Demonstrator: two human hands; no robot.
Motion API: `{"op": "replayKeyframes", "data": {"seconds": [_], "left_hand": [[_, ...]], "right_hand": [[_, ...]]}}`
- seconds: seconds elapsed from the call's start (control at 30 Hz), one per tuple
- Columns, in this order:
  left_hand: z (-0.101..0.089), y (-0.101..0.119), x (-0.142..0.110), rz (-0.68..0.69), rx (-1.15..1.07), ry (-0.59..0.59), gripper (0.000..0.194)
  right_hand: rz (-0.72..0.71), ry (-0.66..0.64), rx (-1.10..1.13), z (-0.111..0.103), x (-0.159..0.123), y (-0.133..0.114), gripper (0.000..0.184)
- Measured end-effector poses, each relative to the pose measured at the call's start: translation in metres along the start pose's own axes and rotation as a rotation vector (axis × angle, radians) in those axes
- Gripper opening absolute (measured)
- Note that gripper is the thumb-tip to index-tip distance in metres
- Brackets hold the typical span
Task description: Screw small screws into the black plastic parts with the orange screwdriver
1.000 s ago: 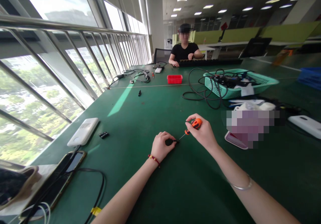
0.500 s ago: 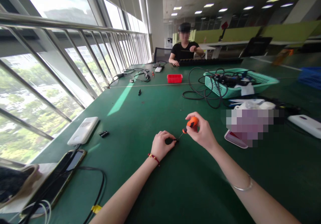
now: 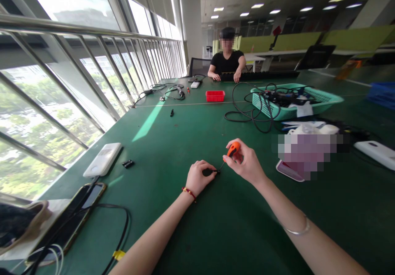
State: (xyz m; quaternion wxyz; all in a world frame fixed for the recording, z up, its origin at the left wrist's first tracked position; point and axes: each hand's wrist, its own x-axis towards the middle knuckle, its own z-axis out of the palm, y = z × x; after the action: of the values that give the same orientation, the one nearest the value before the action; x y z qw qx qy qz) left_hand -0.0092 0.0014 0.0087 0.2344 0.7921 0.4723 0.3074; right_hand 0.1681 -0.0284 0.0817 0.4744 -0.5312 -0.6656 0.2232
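My left hand (image 3: pixel 199 178) rests on the green table and pinches a small black part (image 3: pixel 218 172) against its surface; most of that part is hidden by the fingers. My right hand (image 3: pixel 247 162) grips a screwdriver (image 3: pixel 233 148) by its orange and black handle. The thin shaft slants down to the left, with its tip at the black part. Whether the tip sits in a screw is too small to tell. Left of my hands lies another small black piece (image 3: pixel 128 164), and a further one (image 3: pixel 172 113) lies farther off.
A smartphone (image 3: pixel 70 221), cables and a white device (image 3: pixel 103 160) lie at the left. Ahead stands a red tray (image 3: pixel 215 96); a green basket (image 3: pixel 296 114) of cables is to its right. Across the table sits a person (image 3: pixel 227 61) with both hands at a long black strip (image 3: pixel 265 76).
My right hand has turned the screwdriver handle slightly and its fingers have shifted on it. My left hand stays put. The person opposite has lowered a hand to the black strip.
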Motion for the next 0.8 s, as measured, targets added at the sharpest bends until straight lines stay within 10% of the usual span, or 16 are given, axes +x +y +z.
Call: {"op": "replayKeyframes", "data": {"seconds": [0.8], "left_hand": [[-0.0008, -0.0012, 0.0007, -0.005, -0.008, -0.007, 0.007]], "right_hand": [[-0.029, 0.016, -0.006, -0.0016, -0.0009, 0.0030, 0.013]]}}
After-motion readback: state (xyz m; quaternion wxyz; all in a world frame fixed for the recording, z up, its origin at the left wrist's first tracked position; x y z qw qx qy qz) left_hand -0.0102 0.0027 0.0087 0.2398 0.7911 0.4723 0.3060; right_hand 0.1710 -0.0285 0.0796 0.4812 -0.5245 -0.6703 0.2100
